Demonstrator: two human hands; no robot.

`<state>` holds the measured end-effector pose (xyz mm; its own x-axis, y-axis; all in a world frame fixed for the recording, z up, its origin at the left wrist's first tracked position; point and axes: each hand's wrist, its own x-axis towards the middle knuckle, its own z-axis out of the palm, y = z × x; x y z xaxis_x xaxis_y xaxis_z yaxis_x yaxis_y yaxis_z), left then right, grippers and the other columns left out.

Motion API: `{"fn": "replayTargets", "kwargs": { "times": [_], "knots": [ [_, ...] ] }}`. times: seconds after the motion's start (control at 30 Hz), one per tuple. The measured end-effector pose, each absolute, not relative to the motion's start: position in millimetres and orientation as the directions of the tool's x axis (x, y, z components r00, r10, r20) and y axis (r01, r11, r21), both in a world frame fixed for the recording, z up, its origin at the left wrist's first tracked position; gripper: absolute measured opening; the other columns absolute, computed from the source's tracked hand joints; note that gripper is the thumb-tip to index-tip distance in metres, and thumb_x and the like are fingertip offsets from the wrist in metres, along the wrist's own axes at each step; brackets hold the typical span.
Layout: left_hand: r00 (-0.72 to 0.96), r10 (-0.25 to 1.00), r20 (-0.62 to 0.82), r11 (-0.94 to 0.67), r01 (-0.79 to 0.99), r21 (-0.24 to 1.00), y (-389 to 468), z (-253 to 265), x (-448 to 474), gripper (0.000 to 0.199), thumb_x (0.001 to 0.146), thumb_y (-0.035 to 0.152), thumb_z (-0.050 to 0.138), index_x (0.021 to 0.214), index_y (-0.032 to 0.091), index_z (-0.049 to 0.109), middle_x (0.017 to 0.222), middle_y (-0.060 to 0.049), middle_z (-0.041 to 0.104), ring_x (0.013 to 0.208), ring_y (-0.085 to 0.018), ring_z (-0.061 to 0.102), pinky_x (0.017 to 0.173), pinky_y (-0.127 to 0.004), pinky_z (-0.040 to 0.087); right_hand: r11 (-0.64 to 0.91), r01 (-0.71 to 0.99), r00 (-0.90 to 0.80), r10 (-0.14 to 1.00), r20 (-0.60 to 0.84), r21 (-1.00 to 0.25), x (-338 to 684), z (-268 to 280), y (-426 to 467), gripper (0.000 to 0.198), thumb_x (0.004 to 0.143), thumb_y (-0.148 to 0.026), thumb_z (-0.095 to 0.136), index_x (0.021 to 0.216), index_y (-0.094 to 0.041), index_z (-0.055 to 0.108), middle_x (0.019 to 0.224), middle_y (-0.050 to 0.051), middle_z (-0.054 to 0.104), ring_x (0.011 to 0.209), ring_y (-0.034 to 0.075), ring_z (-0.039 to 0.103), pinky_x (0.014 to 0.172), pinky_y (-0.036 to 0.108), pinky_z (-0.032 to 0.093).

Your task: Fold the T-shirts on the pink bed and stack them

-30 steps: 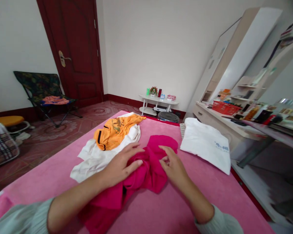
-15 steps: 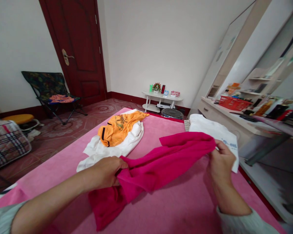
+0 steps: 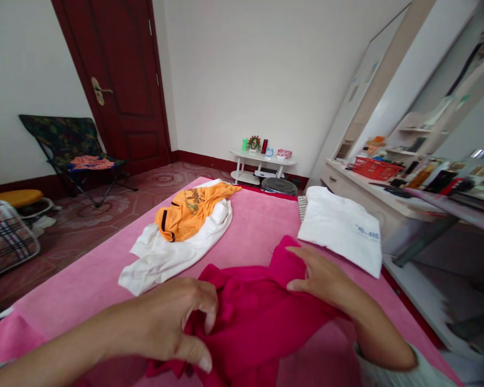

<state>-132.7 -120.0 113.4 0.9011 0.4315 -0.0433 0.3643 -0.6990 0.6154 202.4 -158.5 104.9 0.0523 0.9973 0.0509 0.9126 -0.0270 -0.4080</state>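
A crumpled magenta garment (image 3: 250,322) lies on the pink bed cover (image 3: 262,215), close in front of me. My left hand (image 3: 177,317) is over its left side, thumb and fingers parted in a C shape with no cloth gripped between them. On the garment's right side rests my right hand (image 3: 318,274), its thumb and fingers spread apart against a raised fold. Just beyond the left hand are an orange garment with dark print (image 3: 193,207) and white clothing (image 3: 169,260) beneath it. A folded white shirt with blue lettering (image 3: 339,226) lies to the right.
Along the right stands a dressing table with a red basket (image 3: 377,167) and several bottles. A low white table (image 3: 262,157) is by the far wall. On the left are a folding chair (image 3: 60,134), a yellow stool (image 3: 16,198) and a plaid bag (image 3: 10,236).
The magenta garment, earlier stretched between both hands, now lies bunched on the bed. Both hands have let go, their fingers parted, and the right hand has moved left and nearer the left.
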Motion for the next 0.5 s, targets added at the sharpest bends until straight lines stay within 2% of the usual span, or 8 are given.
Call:
{"fn": "replayTargets", "kwargs": {
  "times": [0.07, 0.13, 0.2, 0.27, 0.3, 0.37, 0.43, 0.5],
  "knots": [
    [0.812, 0.584, -0.019, -0.659, 0.487, 0.573, -115.8, 107.3, -133.1, 0.035, 0.083, 0.048, 0.06, 0.11, 0.026, 0.058, 0.111, -0.003, 0.063, 0.092, -0.019, 0.06, 0.08, -0.027, 0.045, -0.05, 0.961, 0.053, 0.999, 0.002, -0.273, 202.9, 91.3, -154.5, 0.043, 0.06, -0.028, 0.072, 0.102, -0.019, 0.07, 0.106, 0.011, 0.067, 0.097, 0.03, 0.062, 0.083, 0.038, 0.046],
    [0.697, 0.717, -0.007, -0.609, 0.631, 0.48, -109.2, 95.5, -134.2, 0.045, 0.084, 0.043, 0.056, 0.125, 0.026, 0.051, 0.121, -0.007, 0.059, 0.104, -0.023, 0.058, 0.086, -0.032, 0.044, -0.028, 0.951, 0.024, 1.0, -0.017, -0.309, 211.7, 84.9, -150.7, 0.018, 0.065, -0.026, 0.066, 0.081, -0.018, 0.071, 0.086, 0.008, 0.07, 0.083, 0.026, 0.064, 0.074, 0.035, 0.047],
    [0.673, 0.737, -0.056, -0.6, 0.69, 0.404, -103.3, 84.6, -135.7, 0.037, 0.08, 0.035, 0.059, 0.116, 0.025, 0.058, 0.112, -0.006, 0.064, 0.1, -0.024, 0.06, 0.083, -0.031, 0.044, -0.058, 0.852, 0.064, 0.998, -0.007, -0.52, 224.8, 87.8, -148.6, 0.013, 0.068, -0.03, 0.063, 0.07, -0.017, 0.067, 0.066, 0.004, 0.066, 0.061, 0.019, 0.061, 0.06, 0.03, 0.045],
    [0.702, 0.708, -0.079, -0.625, 0.674, 0.393, -98.1, 82.3, -138.2, 0.017, 0.077, 0.029, 0.057, 0.09, 0.022, 0.065, 0.091, -0.003, 0.067, 0.085, -0.021, 0.062, 0.072, -0.027, 0.044, -0.104, 0.63, 0.232, 0.971, 0.059, -0.769, 239.2, 97.7, -149.1, 0.021, 0.067, -0.037, 0.066, 0.071, -0.016, 0.065, 0.054, 0.0, 0.06, 0.047, 0.014, 0.054, 0.05, 0.026, 0.042],
    [0.708, 0.704, -0.059, -0.629, 0.659, 0.413, -94.7, 85.9, -140.2, 0.012, 0.078, 0.028, 0.055, 0.079, 0.021, 0.064, 0.082, -0.002, 0.066, 0.076, -0.018, 0.061, 0.066, -0.025, 0.042, -0.091, 0.493, 0.357, 0.928, 0.106, -0.865, 246.7, 103.8, -150.1, 0.025, 0.064, -0.039, 0.069, 0.073, -0.016, 0.065, 0.051, -0.001, 0.058, 0.044, 0.013, 0.051, 0.046, 0.024, 0.04],
    [0.66, 0.75, 0.033, -0.591, 0.648, 0.481, -83.2, 101.7, -146.2, 0.019, 0.081, 0.032, 0.051, 0.071, 0.018, 0.061, 0.072, 0.0, 0.063, 0.066, -0.015, 0.057, 0.059, -0.023, 0.039, 0.055, 0.241, 0.609, 0.769, 0.195, -0.969, 262.1, 114.3, -152.4, 0.029, 0.056, -0.036, 0.076, 0.073, -0.016, 0.064, 0.05, -0.003, 0.055, 0.043, 0.011, 0.049, 0.045, 0.022, 0.04],
    [0.546, 0.826, 0.139, -0.526, 0.659, 0.538, -63.2, 123.3, -154.4, 0.027, 0.083, 0.039, 0.048, 0.074, 0.017, 0.061, 0.069, 0.001, 0.061, 0.062, -0.014, 0.055, 0.056, -0.022, 0.039, 0.268, 0.061, 0.78, 0.589, 0.214, -0.961, 278.6, 117.9, -152.9, 0.024, 0.053, -0.028, 0.076, 0.067, -0.019, 0.058, 0.052, -0.005, 0.053, 0.043, 0.009, 0.046, 0.044, 0.021, 0.041],
    [0.372, 0.893, 0.254, -0.45, 0.734, 0.508, -37.1, 141.1, -162.7, 0.029, 0.083, 0.042, 0.049, 0.083, 0.017, 0.064, 0.07, 0.001, 0.061, 0.064, -0.015, 0.056, 0.058, -0.023, 0.041, 0.416, -0.056, 0.853, 0.492, 0.173, -0.907, 295.8, 111.4, -150.8, 0.018, 0.056, -0.025, 0.068, 0.061, -0.021, 0.051, 0.056, -0.004, 0.052, 0.045, 0.009, 0.045, 0.045, 0.022, 0.043]
  ]
}}
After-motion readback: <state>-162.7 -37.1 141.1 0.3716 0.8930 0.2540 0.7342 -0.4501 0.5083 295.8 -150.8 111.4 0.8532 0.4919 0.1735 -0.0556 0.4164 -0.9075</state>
